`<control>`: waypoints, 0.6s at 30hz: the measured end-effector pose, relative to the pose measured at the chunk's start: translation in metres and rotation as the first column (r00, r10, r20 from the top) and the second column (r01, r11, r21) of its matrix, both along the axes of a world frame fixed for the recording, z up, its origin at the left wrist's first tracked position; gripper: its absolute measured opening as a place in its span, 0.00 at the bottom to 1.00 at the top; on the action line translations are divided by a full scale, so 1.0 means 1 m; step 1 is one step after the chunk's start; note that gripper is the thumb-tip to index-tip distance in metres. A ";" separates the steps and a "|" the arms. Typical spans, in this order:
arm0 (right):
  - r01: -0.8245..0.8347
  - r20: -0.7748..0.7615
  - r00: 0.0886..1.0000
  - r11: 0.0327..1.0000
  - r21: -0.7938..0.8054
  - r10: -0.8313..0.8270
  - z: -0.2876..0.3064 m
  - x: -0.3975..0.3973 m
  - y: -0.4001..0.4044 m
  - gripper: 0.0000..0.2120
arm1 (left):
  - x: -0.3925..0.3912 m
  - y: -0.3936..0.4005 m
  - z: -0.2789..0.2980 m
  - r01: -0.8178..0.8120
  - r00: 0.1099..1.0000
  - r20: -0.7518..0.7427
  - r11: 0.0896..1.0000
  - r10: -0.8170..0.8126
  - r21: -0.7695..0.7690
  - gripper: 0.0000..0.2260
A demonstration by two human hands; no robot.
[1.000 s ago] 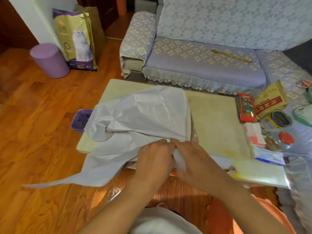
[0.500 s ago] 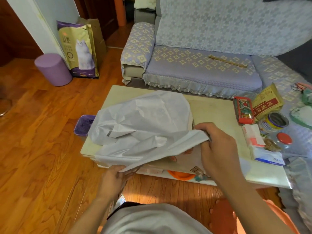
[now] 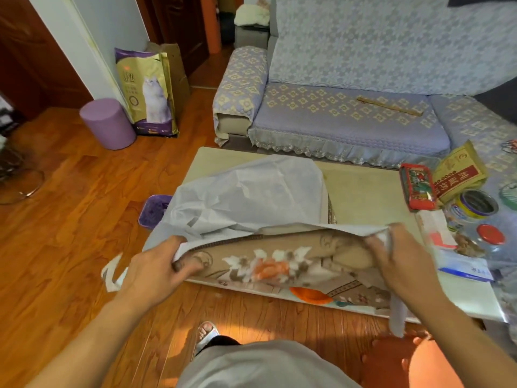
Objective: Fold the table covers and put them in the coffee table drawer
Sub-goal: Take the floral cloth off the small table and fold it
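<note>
A pale grey-white table cover (image 3: 246, 197) lies bunched on the left half of the cream coffee table (image 3: 363, 191). My left hand (image 3: 156, 267) grips its near edge at the left, and my right hand (image 3: 400, 256) grips the same edge at the right, holding it stretched and lifted. Under the raised edge a beige cover with orange and white flowers (image 3: 268, 264) shows along the table's front. A loose strip of the pale cover hangs from my right hand. No drawer is visible.
On the table's right end sit a red packet (image 3: 416, 189), a yellow box (image 3: 458, 172), an open tin (image 3: 478, 204), a red-lidded jar (image 3: 491, 235) and papers. A lilac sofa (image 3: 349, 119) stands behind. A purple stool (image 3: 107, 123), cat-food bag (image 3: 148, 91) and purple tub (image 3: 154, 211) are on the wooden floor at left.
My hands, together at the cover's near edge a second ago, have spread apart along it. The edge is now lifted and stretched, exposing the flowered cover beneath.
</note>
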State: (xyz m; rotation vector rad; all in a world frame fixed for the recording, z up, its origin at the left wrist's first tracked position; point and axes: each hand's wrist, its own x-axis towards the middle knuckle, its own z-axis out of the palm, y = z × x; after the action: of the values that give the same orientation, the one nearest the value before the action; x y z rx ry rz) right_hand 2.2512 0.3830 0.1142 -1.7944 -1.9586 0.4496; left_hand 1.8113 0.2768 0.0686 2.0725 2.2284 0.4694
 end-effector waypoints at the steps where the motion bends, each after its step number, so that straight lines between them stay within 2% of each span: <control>1: -0.078 0.024 0.997 0.993 -0.094 0.080 -0.009 0.004 -0.008 0.12 | -0.009 0.000 -0.005 0.066 0.997 -0.038 0.993 -0.070 -0.102 0.26; 3: -0.252 0.155 0.943 0.935 -0.248 0.295 -0.030 0.012 -0.020 0.18 | -0.026 0.005 -0.012 0.112 0.983 -0.098 0.933 -0.154 -0.341 0.23; 5: -0.313 0.244 0.864 0.850 -0.423 0.440 -0.050 0.011 -0.024 0.19 | -0.039 0.018 -0.017 0.065 0.986 -0.091 0.826 -0.139 -0.560 0.18; 9: -0.224 0.412 0.711 0.739 -0.636 0.570 -0.083 -0.001 0.004 0.22 | -0.054 0.062 -0.029 0.050 0.991 -0.024 0.532 -0.132 -0.845 0.10; 11: -0.154 0.456 0.658 0.700 -0.698 0.599 -0.081 -0.013 0.034 0.21 | -0.065 0.092 -0.031 0.046 0.982 -0.030 0.394 -0.186 -0.918 0.14; 12: -0.115 0.479 0.645 0.694 -0.710 0.596 -0.076 -0.019 0.054 0.21 | -0.070 0.111 -0.029 0.041 0.982 -0.033 0.377 -0.188 -0.925 0.16; 13: -0.076 0.505 0.642 0.702 -0.708 0.578 -0.066 -0.025 0.077 0.20 | -0.074 0.134 -0.025 0.028 0.983 -0.047 0.395 -0.179 -0.918 0.16; 15: -0.003 0.573 0.651 0.757 -0.653 0.497 -0.033 -0.035 0.134 0.20 | -0.072 0.189 0.004 0.011 0.980 -0.086 0.489 -0.177 -0.872 0.08; 18: 0.041 0.702 0.663 0.924 -0.381 0.260 0.067 -0.044 0.236 0.18 | -0.069 0.294 0.095 -0.024 0.967 -0.199 0.728 -0.156 -0.686 0.08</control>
State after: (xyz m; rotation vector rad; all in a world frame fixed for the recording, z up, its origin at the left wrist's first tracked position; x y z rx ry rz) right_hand 2.2074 0.6187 0.1807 -2.3648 -2.6929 0.0976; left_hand 1.7426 0.5708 0.1639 1.8327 1.9700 -0.5863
